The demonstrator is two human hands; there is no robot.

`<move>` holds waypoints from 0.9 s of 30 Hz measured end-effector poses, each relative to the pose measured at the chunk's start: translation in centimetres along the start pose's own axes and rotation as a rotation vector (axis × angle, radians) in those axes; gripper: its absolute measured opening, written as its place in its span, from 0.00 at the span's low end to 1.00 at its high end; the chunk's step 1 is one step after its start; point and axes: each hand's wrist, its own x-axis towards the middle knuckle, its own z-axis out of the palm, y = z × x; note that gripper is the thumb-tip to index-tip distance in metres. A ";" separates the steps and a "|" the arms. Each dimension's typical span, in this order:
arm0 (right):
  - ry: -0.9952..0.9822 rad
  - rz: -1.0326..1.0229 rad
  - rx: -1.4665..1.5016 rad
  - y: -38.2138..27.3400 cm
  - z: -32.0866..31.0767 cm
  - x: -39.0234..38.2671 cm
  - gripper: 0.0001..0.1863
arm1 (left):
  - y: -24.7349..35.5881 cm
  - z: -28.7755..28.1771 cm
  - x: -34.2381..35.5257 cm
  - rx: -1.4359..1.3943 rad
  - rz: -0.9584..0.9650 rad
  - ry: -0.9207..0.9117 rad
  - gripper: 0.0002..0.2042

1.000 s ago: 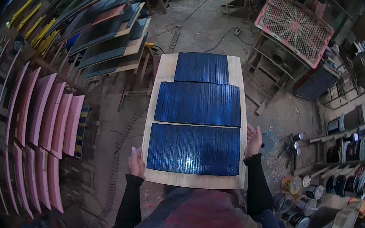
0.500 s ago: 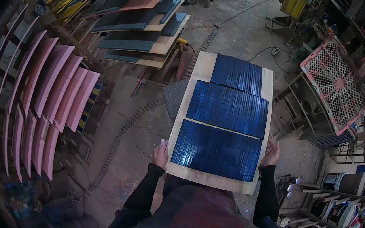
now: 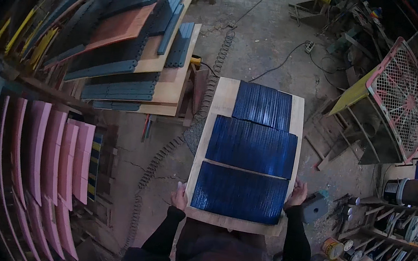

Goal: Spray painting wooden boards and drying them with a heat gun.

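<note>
1. My left hand (image 3: 179,198) grips the near-left edge of the wooden board (image 3: 222,103), arm reaching forward.
2. My right hand (image 3: 297,193) clasps its right edge.
3. Three blue ribbed panels (image 3: 251,146) lie along the board, held level before me.

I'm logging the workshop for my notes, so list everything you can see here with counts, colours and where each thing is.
wooden board: one, pale wood, carried flat in front of the person.
ridged tiles: three, glossy dark blue, in a row on the board.
pink curved tiles: many, pink, upright in racks at left.
grey tiles on boards: several rows, dark grey, stacked at upper left.
mesh frame: one, pink with white netting, tilted at right.
paint tins: several, mixed colours, on shelves at lower right.
cable: one, dark, across the concrete floor.
left hand: grip on the board's near left edge.
right hand: grip on the board's near right edge.
</note>
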 end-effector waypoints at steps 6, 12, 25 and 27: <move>0.060 -0.011 -0.089 9.3 -1.6 3.6 0.32 | -5.2 -5.6 8.4 0.068 0.000 -0.030 0.37; 0.123 0.035 -0.066 16.9 -2.7 9.1 0.30 | -9.4 -7.5 13.9 0.044 0.080 0.226 0.34; 0.053 0.028 -0.235 22.0 -1.1 14.5 0.34 | -12.9 -9.3 19.4 -0.013 0.091 0.295 0.38; 0.008 -0.014 -0.305 21.9 -1.6 14.7 0.33 | -12.9 -9.4 19.5 -0.013 0.016 0.256 0.38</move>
